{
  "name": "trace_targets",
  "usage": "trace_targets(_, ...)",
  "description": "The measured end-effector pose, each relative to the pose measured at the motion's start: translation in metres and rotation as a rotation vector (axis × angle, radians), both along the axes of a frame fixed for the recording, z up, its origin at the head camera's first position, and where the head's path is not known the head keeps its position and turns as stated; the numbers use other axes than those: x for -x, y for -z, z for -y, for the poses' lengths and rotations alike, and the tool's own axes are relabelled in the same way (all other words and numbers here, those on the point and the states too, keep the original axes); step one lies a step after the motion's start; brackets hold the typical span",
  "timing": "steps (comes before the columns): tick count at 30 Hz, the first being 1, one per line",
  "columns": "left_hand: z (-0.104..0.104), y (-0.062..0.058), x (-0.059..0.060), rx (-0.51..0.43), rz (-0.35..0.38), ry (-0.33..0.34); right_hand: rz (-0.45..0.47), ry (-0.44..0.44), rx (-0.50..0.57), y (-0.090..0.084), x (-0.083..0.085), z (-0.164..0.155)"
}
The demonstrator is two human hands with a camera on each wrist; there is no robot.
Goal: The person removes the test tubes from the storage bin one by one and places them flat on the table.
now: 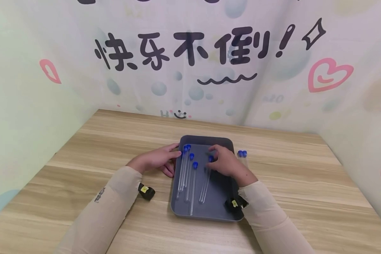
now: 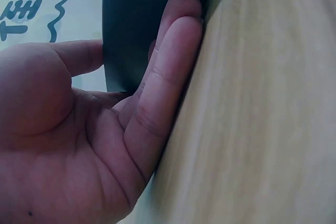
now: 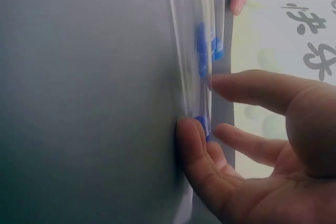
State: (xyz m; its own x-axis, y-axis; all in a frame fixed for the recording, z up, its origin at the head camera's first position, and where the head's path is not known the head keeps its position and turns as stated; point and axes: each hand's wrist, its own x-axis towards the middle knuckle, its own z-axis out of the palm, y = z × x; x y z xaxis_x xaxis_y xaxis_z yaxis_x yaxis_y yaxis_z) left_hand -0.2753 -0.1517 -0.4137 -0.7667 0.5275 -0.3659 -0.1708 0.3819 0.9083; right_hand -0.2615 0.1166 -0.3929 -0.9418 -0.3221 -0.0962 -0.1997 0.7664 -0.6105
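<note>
A grey tray (image 1: 206, 211) lies mid-table and holds several clear test tubes (image 1: 193, 187) with blue caps. My right hand (image 1: 213, 157) is inside the tray. Its thumb and forefinger pinch the capped end of the rightmost tube (image 1: 205, 183). In the right wrist view that blue cap (image 3: 202, 123) sits between the fingers of my right hand (image 3: 202, 103) on the tray floor (image 3: 79, 103). My left hand (image 1: 173, 158) is at the tray's left rim. Its straight fingers (image 2: 173, 72) lie flat against the tray's outer wall (image 2: 142, 19), with the thumb reaching the rim.
Two more capped tubes (image 1: 242, 155) lie on the wooden table (image 1: 304, 183) just right of the tray. Printed fabric walls (image 1: 190, 70) close in the table at the back and on both sides. Black wrist cameras (image 1: 146, 192) hang under both sleeves.
</note>
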Motion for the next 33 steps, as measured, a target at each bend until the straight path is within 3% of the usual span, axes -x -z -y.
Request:
trace_targets(13,-0.0016,-0.0017,0.0001,0.002,-0.003,0.0,0.159,-0.035,0.05,0.001,-0.0026,0.0008)
trace_targets(33,-0.001,-0.0004,-0.0005,0.0,-0.004,0.005,0.208,-0.021,0.18,0.0034,-0.0032,0.0013)
